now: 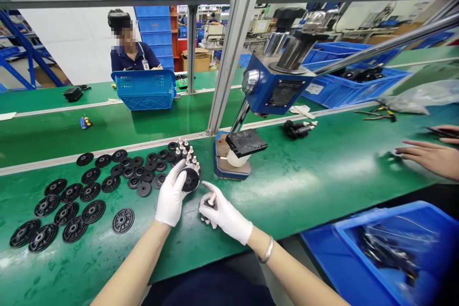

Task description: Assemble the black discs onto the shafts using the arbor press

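My left hand (171,197), in a white glove, grips a round black plastic disc (191,180) with a pale centre. To its right, my gloved right hand (225,215) is closed around a small black part with a white stem (211,199); its lower side is hidden by my fingers. Just beyond the disc stands a cluster of black parts with upright white stems (187,153). Small black discs (144,189) lie left of my left hand, and larger spoked black wheels (123,221) spread farther left over the green table (172,258).
A blue lever press (278,86) with a black block (247,141) stands ahead. Behind it are blue bins (355,86). Pliers (380,114) lie at right, near another person's hands (430,157). A blue crate (387,258) sits lower right. A co-worker (132,55) sits opposite.
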Tool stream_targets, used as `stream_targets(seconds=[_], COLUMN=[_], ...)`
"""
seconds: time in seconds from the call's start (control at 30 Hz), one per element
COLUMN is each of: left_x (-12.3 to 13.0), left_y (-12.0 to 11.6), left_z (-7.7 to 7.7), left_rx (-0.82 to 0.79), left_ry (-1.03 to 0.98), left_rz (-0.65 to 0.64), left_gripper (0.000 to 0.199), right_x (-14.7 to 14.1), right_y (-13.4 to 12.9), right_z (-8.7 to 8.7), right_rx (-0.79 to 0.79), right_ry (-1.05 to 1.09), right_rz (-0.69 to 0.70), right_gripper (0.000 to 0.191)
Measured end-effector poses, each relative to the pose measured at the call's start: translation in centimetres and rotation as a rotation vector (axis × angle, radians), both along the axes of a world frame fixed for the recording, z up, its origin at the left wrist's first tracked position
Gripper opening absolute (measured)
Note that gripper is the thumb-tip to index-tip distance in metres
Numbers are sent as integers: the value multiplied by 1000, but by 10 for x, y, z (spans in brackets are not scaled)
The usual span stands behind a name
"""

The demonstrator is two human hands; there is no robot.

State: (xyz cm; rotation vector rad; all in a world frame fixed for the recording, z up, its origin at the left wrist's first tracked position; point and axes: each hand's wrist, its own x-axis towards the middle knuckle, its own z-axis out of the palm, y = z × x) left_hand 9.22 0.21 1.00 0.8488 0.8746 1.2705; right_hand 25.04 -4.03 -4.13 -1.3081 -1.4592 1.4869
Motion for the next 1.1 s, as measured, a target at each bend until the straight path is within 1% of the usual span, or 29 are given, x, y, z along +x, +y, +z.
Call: stream_targets(seconds=[0.03,0.07,0.13,0.2,0.27,0.37,0.43,0.47,0.6,0.67,0.83,0.97,1.1], left_x=[-3,-7,-18,-29,-37,-42,-42,-41,-38,-36,-34,-34,-36], left_y=[-6,-12,-23,-31,-37,-40,-41,-41,-45,-47,-51,-51,-52], left_z=[3,4,5,0,-10,-25,-31,-33,-31,-28,-23,-22,-21], left_rx=[-1,-15,-86,-185,-260,-287,-281,-276,-218,-171,-68,7,41], left_ry=[-13,-24,-38,-51,-87,-161,-191,-202,-250,-269,-244,-126,9], left_rz=[11,21,45,79,104,109,99,94,87,83,88,95,66], left_gripper=[52,54,54,49,42,36,36,36,38,38,35,34,33], right_x=[0,1,0,-3,-11,-26,-37,-42,-56,-58,-55,-55,-54], right_y=[-5,-11,-20,-27,-33,-37,-37,-37,-33,-31,-32,-32,-31], right_z=[1,2,4,5,8,13,15,15,10,12,23,25,24], right_rx=[-15,-26,-41,-62,-94,-180,-227,-238,-258,-301,-439,-503,-603], right_ry=[28,42,29,8,48,159,208,221,210,233,510,627,773], right_rz=[-21,-46,-89,-99,-55,88,148,140,-20,-48,43,65,133], right_gripper=[62,62,49,32,23,23,30,31,25,24,38,46,50])
